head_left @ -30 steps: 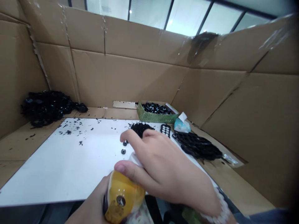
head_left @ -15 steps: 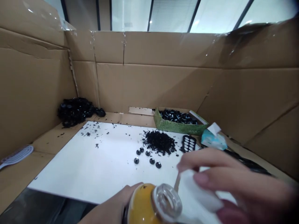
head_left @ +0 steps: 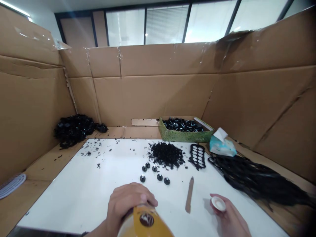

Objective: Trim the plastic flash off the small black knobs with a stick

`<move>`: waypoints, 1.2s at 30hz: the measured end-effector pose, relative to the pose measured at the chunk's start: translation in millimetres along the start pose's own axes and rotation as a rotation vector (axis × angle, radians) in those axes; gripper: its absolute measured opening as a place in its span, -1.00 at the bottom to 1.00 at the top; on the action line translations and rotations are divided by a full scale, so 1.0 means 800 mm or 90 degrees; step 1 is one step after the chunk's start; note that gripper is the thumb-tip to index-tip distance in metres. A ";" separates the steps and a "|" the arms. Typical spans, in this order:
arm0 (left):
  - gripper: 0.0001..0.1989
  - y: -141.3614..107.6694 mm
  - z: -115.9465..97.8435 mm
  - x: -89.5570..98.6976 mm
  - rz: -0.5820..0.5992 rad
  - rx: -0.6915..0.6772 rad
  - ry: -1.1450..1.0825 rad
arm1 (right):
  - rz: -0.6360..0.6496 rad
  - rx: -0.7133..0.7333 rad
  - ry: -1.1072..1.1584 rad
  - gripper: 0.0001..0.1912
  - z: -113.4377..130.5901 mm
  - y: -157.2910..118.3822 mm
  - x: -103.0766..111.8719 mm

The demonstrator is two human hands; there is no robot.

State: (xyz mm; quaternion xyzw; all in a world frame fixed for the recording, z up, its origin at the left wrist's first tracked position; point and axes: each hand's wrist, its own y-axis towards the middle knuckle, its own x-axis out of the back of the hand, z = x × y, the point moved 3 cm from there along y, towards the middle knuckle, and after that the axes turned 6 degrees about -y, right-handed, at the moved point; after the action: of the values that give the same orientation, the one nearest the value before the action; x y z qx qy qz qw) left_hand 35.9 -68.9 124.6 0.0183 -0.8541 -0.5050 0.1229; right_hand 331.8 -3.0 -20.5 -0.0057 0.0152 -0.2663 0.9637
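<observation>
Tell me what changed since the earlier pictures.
The right hand moved right, away from the yellow glass bottle, holding a small round white lid. The left hand keeps gripping the bottle. The black shredded pile and small black knobs stayed put.

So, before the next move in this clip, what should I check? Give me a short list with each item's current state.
The left hand grips the yellow bottle: ok.
The white cap sits in the right hand: ok.
The bottle mouth is uncovered: cannot tell, the left hand hides it.
The brown strip lies apart from both hands: ok.
The small black knobs stand clear of the bottle: ok.
The white board is free of loose black bits: not ok, some lie scattered on it.
</observation>
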 end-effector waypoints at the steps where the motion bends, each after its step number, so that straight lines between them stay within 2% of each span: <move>1: -0.39 0.009 -0.006 0.000 -0.004 -0.047 -0.022 | 0.014 0.002 -0.032 -0.60 0.003 -0.002 -0.001; 4: -0.35 0.023 -0.018 0.000 -0.017 -0.138 -0.009 | 0.066 0.013 -0.121 -0.53 0.011 -0.007 -0.005; 8: -0.34 0.028 -0.022 0.002 -0.010 -0.175 0.012 | 0.062 0.027 -0.133 -0.49 0.016 -0.008 -0.006; 13: -0.41 0.041 -0.034 0.012 0.071 -0.199 0.083 | 0.054 0.035 -0.130 -0.46 0.020 -0.011 -0.008; 17: -0.46 0.059 -0.050 0.023 0.055 -0.231 0.117 | 0.074 0.058 -0.123 -0.46 0.019 -0.012 -0.011; 19: -0.50 0.067 -0.058 0.029 0.049 -0.231 0.124 | 0.086 0.071 -0.115 -0.47 0.018 -0.012 -0.012; 22: -0.65 0.081 -0.069 0.035 0.074 -0.180 0.148 | 0.109 0.076 -0.101 -0.50 0.017 -0.013 -0.013; 26: -0.79 0.097 -0.082 0.039 0.095 -0.179 0.182 | 0.140 0.104 -0.066 -0.67 0.022 -0.019 -0.014; 28: -0.81 0.106 -0.088 0.040 0.095 -0.221 0.190 | 0.159 0.132 -0.038 -0.75 0.025 -0.022 -0.015; 31: -0.88 0.120 -0.100 0.039 0.088 -0.340 0.205 | 0.182 0.164 -0.015 -0.78 0.028 -0.023 -0.016; 34: -0.91 0.131 -0.109 0.036 0.083 -0.418 0.224 | 0.176 0.145 -0.030 -0.68 0.027 -0.022 -0.016; 36: -0.90 0.137 -0.113 0.037 0.037 -0.444 0.198 | 0.148 0.118 -0.062 -0.59 0.028 -0.021 -0.016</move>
State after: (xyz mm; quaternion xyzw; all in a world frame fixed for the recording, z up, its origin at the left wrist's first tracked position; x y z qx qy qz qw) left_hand 38.1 -97.6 266.8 0.0275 -0.6023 -0.7527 0.2646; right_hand 312.8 -11.0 2.2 0.0724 -0.0560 -0.1528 0.9840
